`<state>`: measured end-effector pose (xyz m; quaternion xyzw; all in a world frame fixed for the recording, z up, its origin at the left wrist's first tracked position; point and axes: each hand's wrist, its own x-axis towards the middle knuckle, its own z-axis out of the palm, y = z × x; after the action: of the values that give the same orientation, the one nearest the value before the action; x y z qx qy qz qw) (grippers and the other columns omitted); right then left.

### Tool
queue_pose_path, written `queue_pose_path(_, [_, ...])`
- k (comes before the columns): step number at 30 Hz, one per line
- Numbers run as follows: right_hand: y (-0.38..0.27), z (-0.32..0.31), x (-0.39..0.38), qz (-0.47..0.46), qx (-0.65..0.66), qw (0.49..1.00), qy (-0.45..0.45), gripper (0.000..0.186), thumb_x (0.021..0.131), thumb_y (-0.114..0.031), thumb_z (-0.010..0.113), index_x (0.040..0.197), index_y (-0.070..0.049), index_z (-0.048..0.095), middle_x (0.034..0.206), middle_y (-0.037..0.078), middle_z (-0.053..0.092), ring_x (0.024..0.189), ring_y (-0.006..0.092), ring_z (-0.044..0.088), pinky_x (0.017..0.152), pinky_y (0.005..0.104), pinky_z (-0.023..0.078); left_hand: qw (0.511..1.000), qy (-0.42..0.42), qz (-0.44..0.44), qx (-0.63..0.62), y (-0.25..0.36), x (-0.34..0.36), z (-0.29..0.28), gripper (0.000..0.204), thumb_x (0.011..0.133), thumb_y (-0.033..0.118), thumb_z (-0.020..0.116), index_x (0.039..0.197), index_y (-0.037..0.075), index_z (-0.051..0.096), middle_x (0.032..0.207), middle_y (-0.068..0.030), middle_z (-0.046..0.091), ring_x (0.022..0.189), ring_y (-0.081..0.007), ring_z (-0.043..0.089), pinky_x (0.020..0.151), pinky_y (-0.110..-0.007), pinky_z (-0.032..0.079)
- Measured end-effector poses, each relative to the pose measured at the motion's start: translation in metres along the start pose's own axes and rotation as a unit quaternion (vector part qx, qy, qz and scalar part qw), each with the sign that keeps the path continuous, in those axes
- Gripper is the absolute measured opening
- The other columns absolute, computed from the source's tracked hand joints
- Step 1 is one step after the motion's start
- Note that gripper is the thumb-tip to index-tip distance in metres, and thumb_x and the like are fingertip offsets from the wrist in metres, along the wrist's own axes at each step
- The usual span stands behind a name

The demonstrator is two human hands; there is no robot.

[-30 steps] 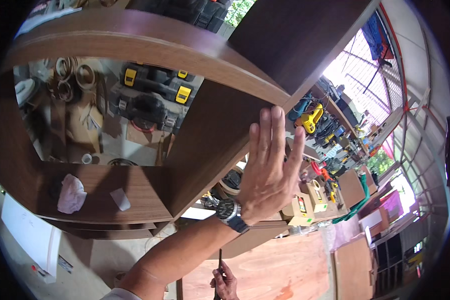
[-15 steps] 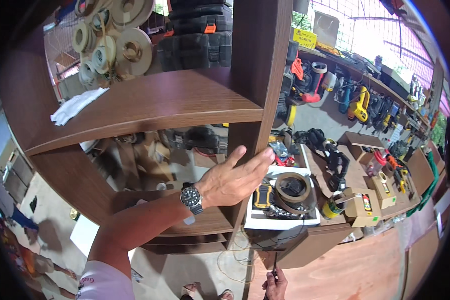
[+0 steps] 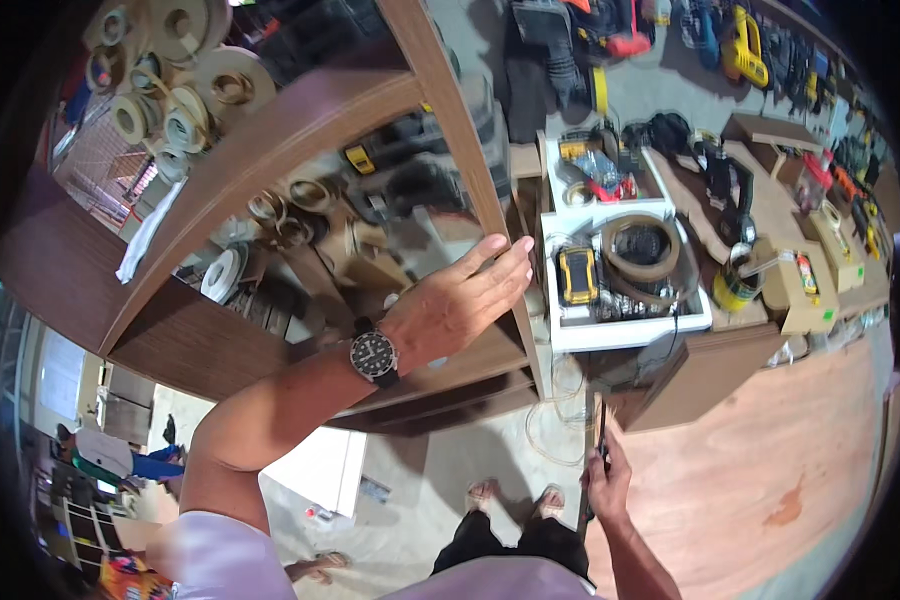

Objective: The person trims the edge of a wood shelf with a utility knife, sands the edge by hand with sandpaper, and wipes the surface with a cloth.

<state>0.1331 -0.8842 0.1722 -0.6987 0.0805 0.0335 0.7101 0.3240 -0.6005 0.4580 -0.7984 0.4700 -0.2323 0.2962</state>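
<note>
- Against the upright board [image 3: 467, 150] of a brown wooden shelf unit [image 3: 210, 340], the left hand [image 3: 460, 300] lies flat, palm to the wood, fingers [image 3: 500, 262] stretched out and together, grasping nothing.
- On that wrist sits a dark round watch [image 3: 374, 356]; the bare forearm runs down and left to a pale sleeve [image 3: 210, 560].
- Lower down, near the legs, the right hand [image 3: 606, 484] is closed around a thin dark tool [image 3: 601, 430] that stands nearly upright; what kind of tool it is cannot be told.
- Behind the open shelves, rolls of edge tape [image 3: 185, 90] hang or lie in pale rings at the upper left, with more rolls [image 3: 290, 205] further in.
- A white cloth [image 3: 142, 235] is draped over the slanting upper shelf [image 3: 260, 150].
- Just right of the upright board stands a white tray [image 3: 625, 333] on a low brown cabinet [image 3: 710, 375]; it holds a yellow and black device [image 3: 576, 274] and a coil of tan band [image 3: 640, 248].
- Beside the tray, to the right, a yellow can [image 3: 736, 290] stands near small cardboard boxes [image 3: 800, 290].
- Along the top, power tools [image 3: 715, 40] in yellow, red and black lie on the floor.
- A loop of clear hose [image 3: 560, 420] lies on the floor below the tray, close to the thin tool.
- At the bottom, two sandalled feet [image 3: 515, 497] stand on grey floor beside a reddish-brown board [image 3: 770, 480].
</note>
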Motion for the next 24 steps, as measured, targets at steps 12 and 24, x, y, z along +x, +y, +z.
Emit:
queue_pose_path(12, [0.051,-0.035,-0.043,0.1,0.006,0.991,0.086,0.047,0.105,-0.011,0.059,0.15,-0.004,0.051,0.087,-0.002,0.057,0.062,0.0044,0.049,0.055,0.0226,0.046,0.97,-0.157,0.062,-0.176,0.15,-0.009,0.127,0.064,0.09,0.031,0.065,0.14,-0.007,0.056,0.15,-0.0197,0.052,0.148,-0.032,0.038,0.129,-0.044,0.019])
queue_pose_path(24, [0.104,-0.002,-0.073,0.229,0.074,0.949,0.205,0.05,0.105,-0.019,0.063,0.151,-0.003,0.051,0.078,-0.003,0.057,0.06,0.0046,0.05,0.054,0.0221,0.046,0.902,-0.337,0.26,0.07,0.267,0.0,0.26,0.087,0.097,0.065,0.048,0.154,-0.001,0.044,0.165,-0.0233,0.033,0.154,-0.0405,0.025,0.128,-0.053,0.008])
